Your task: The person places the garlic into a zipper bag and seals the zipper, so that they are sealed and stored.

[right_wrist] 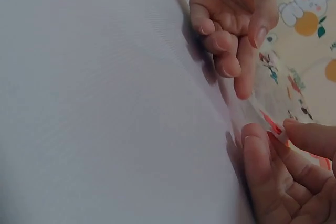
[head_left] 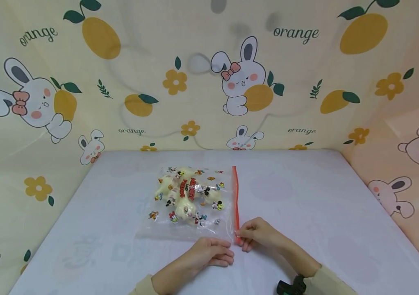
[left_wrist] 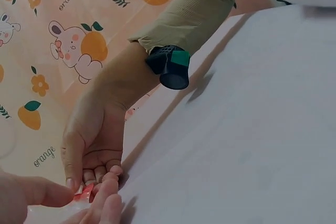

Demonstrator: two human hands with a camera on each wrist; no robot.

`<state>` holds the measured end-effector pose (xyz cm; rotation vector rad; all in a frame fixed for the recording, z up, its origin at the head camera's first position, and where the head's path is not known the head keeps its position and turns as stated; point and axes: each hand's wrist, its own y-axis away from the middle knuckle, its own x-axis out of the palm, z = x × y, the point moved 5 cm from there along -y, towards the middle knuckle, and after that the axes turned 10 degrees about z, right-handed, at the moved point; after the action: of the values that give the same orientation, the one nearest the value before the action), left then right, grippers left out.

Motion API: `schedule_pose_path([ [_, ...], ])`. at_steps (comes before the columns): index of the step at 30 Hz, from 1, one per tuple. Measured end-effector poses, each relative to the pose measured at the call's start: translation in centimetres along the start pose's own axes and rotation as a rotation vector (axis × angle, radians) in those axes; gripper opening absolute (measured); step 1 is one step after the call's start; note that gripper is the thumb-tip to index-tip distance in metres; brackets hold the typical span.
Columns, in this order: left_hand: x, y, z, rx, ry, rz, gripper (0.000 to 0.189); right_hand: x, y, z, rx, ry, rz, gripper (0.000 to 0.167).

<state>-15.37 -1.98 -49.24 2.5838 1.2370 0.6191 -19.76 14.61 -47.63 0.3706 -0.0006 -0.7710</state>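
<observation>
A clear zip bag (head_left: 226, 213) printed with small cartoon characters and red lettering lies flat on the white table, with a red zip strip (head_left: 236, 196) along its right edge. Inside are pale yellow, rounded lumps (head_left: 185, 208), partly hidden by the print. My right hand (head_left: 259, 233) pinches the near end of the strip between thumb and fingers; in the right wrist view the red end (right_wrist: 277, 128) shows at those fingertips. Beside the bag's near right corner, my left hand (head_left: 211, 250) holds nothing, its fingers loosely bent and facing the right hand.
The white table (head_left: 298, 196) runs back to a cream cloth (head_left: 194, 106) printed with rabbits, oranges and flowers, which also hangs along both sides. A black device (head_left: 291, 286) with a green patch sits on my right wrist at the beige sleeve (head_left: 327, 282).
</observation>
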Motion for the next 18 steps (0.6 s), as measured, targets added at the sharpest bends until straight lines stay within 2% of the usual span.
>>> schedule_pose_path([
  [5, -0.8, -0.1, -0.5, 0.043, -0.006, -0.035, 0.034, -0.1, -1.3, 0.1, -0.010, -0.007, -0.010, 0.032],
  [9, -1.5, -0.3, -0.8, 0.057, 0.032, -0.066, 0.035, -0.3, -2.2, 0.7, -0.021, 0.008, -0.021, 0.033],
  [14, -1.6, -0.8, -0.8, 0.051, 0.171, -0.080, 0.036, -0.4, -2.8, 1.3, -0.014, 0.040, -0.020, 0.032],
  [18, -1.2, -1.2, -0.8, 0.062, 0.281, -0.055, 0.037, -0.4, -2.9, 1.5, -0.019, 0.055, -0.010, 0.032],
])
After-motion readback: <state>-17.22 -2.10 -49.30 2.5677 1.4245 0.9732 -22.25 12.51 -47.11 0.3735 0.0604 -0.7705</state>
